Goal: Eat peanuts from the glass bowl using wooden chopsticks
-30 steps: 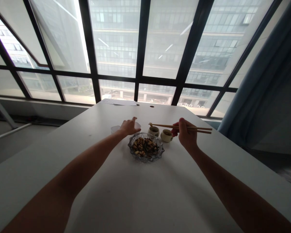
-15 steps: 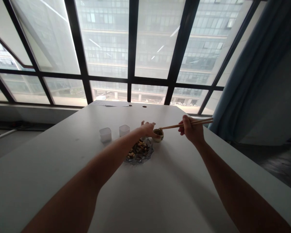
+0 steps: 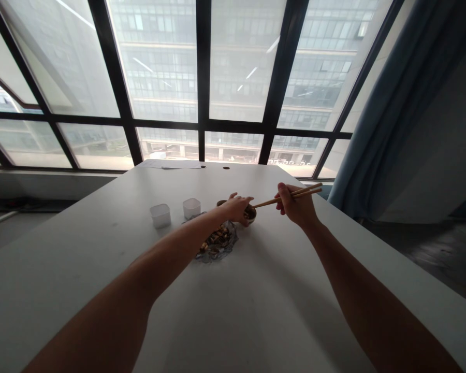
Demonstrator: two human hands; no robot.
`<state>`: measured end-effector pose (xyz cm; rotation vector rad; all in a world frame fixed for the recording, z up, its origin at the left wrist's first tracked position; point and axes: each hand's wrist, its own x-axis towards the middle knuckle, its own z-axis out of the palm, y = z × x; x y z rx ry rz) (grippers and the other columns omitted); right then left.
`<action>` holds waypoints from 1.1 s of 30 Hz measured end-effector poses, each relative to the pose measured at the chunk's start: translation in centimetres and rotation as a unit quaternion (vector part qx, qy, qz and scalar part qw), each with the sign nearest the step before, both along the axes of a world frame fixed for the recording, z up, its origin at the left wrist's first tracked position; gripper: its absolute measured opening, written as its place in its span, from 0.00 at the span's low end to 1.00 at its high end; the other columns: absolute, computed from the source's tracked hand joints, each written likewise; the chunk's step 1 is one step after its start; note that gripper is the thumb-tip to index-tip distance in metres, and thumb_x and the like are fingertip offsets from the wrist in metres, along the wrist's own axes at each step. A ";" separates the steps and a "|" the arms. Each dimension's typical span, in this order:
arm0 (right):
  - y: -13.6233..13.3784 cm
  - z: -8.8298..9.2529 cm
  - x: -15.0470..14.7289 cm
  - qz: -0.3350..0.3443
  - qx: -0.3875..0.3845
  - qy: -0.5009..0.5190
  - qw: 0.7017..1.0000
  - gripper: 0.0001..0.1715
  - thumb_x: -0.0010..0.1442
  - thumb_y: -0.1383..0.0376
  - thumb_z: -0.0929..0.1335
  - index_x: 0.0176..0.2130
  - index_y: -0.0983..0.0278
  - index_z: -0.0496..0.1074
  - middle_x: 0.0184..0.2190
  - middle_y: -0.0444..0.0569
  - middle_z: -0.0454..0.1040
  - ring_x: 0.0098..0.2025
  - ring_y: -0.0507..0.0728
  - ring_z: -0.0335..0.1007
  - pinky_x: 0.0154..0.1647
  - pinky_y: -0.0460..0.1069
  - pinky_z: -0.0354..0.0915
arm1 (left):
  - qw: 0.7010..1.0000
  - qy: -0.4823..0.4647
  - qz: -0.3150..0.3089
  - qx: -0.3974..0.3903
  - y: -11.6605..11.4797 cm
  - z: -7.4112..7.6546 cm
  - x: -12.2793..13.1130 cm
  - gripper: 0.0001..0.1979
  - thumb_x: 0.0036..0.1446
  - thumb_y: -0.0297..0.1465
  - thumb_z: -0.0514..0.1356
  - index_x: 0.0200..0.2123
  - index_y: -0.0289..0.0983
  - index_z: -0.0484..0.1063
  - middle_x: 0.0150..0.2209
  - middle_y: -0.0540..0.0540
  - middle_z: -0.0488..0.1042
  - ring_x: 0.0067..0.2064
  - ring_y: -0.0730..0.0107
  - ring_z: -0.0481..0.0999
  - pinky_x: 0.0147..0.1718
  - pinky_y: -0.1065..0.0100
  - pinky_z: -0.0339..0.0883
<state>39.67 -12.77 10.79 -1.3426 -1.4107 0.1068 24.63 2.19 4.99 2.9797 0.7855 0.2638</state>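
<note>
My left hand [image 3: 236,208] grips a small round cup [image 3: 251,219] by its side. The cup tilts, its mouth toward the right and me, and small brown pieces show inside. My right hand [image 3: 295,203] is closed on a pair of chopsticks [image 3: 270,202], whose tips are at the cup's mouth. Under my left forearm is a clear, scalloped glass dish [image 3: 230,247] filled with mixed nuts or seeds [image 3: 219,237], partly hidden by the arm. Just behind my left wrist a brown rim [image 3: 221,202] shows, mostly hidden.
Two translucent plastic containers [image 3: 161,215] [image 3: 191,207] stand left of the dish. White papers [image 3: 171,164] lie at the far edge of the white table [image 3: 217,311], near two round holes. Beyond are large windows, with a blue curtain [image 3: 376,114] on the right.
My left hand has tilted the cup so its inside shows more. The chopsticks have stayed at its mouth. The whole view has shifted slightly, moving the scene left.
</note>
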 end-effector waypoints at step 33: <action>-0.2 -5.4 -8.1 0.151 -0.003 0.005 0.989 0.26 0.66 0.48 0.66 0.26 0.64 0.73 0.17 0.47 0.73 0.17 0.52 0.69 0.16 0.45 0.65 | 0.852 -0.352 0.373 -0.107 0.0 -4.5 -26.0 0.48 0.50 0.57 0.63 0.65 0.34 0.54 0.62 0.30 0.66 0.63 0.45 0.66 0.60 0.51 0.60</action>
